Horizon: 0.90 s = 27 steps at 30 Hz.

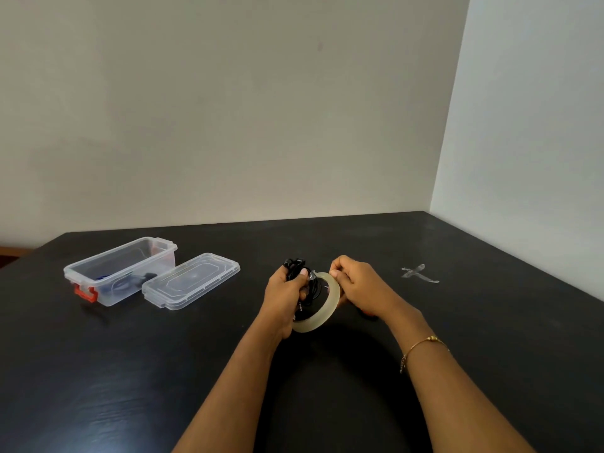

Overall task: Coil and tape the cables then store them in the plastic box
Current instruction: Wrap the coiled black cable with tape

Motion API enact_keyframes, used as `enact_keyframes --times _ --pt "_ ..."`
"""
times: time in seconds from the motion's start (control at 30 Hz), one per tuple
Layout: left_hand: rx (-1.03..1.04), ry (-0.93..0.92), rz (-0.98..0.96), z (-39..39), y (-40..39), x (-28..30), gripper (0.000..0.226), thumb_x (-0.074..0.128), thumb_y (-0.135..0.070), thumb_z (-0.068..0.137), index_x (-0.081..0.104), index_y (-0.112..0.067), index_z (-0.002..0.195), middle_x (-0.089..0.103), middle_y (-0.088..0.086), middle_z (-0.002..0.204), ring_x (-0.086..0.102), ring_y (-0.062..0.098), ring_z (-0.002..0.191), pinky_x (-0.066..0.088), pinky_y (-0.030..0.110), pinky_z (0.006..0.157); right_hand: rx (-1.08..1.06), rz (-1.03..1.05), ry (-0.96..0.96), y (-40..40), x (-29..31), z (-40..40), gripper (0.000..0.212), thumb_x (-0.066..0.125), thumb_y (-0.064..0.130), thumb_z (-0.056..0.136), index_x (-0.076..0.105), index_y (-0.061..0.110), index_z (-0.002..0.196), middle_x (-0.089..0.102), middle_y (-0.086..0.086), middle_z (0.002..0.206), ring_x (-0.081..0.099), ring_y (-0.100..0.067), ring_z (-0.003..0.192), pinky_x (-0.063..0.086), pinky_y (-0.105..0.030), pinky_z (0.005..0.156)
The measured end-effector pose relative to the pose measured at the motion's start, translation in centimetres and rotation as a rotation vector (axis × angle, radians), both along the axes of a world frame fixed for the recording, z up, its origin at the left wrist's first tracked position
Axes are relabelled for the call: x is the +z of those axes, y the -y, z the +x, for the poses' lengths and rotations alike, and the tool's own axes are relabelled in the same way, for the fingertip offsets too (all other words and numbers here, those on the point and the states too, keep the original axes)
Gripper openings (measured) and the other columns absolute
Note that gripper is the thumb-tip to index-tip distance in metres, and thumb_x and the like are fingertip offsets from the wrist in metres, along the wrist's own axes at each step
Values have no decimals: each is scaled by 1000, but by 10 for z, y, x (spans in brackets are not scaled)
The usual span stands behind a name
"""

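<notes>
My left hand [287, 295] grips a coiled black cable [295, 268], whose plug ends stick up above my fingers. Right beside it, my right hand [354, 284] holds a roll of clear tape [322, 308] by its upper rim, thumb and fingers pinching near the loose tape end. The roll touches the cable bundle above the black table [327, 380]. At the left stands the open clear plastic box [119, 271] with a red latch; dark and blue cables lie inside it. Its clear lid [191, 281] lies flat next to it.
Two strips of clear tape [420, 273] are stuck crosswise on the table at the right. Walls close off the table at the back and at the right. The table's left corner edge lies behind the box.
</notes>
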<state>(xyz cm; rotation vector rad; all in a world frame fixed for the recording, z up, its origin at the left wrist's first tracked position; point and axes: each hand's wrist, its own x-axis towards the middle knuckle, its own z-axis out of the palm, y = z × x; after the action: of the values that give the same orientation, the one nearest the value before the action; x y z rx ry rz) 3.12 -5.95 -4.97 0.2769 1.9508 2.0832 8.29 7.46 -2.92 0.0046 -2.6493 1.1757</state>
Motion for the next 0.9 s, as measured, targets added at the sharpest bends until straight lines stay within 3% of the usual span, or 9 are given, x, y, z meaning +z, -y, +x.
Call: enact_keyframes --times 0.17,0.33,0.4,0.53,0.67,0.83,0.9 --pt "26 -10 22 0 0 0 13 48 -20 95 60 -21 98 43 -1 58 43 11 59 42 30 72 -13 57 -6 5 -7 -6 10 32 16 100 42 16 99 50 4 78 53 -2 62 40 -14 53" --pt "37 12 37 1 3 0 14 48 -20 95 56 -30 89 43 -1 58 42 11 60 41 31 76 -12 -238 -7 10 -6 -5 15 33 17 100 48 14 98 57 0 82 60 -5 60 48 -14 53" --pt "45 24 39 0 4 0 12 47 -21 96 55 -29 93 42 -1 58 42 11 60 39 30 73 0 -333 -8 10 -5 -5 16 35 14 99 51 14 101 61 -8 87 62 -9 64 55 -22 60" --pt "40 16 30 0 5 2 13 45 -22 96 54 -30 91 40 -1 58 39 10 59 33 27 61 6 -287 -3 8 -3 -5 22 36 12 99 54 14 110 65 -16 99 66 -16 76 59 -32 73" --pt "44 15 24 1 3 2 10 45 -22 96 54 -27 101 40 -1 58 39 10 58 32 25 57 5 -318 -7 6 -2 -4 20 37 11 99 56 14 104 66 -14 100 68 -20 83 59 -32 73" --pt "57 21 32 2 3 2 13 45 -22 96 52 -26 107 41 0 59 40 9 58 33 24 57 23 -378 -6 4 -3 -3 15 41 12 97 55 16 94 66 -8 89 67 -14 75 57 -28 68" --pt "57 24 35 2 3 2 15 46 -21 96 52 -24 109 43 0 60 41 9 59 37 26 67 36 -387 -6 3 -2 -3 14 42 12 97 54 17 90 66 -7 86 67 -15 75 57 -29 68"
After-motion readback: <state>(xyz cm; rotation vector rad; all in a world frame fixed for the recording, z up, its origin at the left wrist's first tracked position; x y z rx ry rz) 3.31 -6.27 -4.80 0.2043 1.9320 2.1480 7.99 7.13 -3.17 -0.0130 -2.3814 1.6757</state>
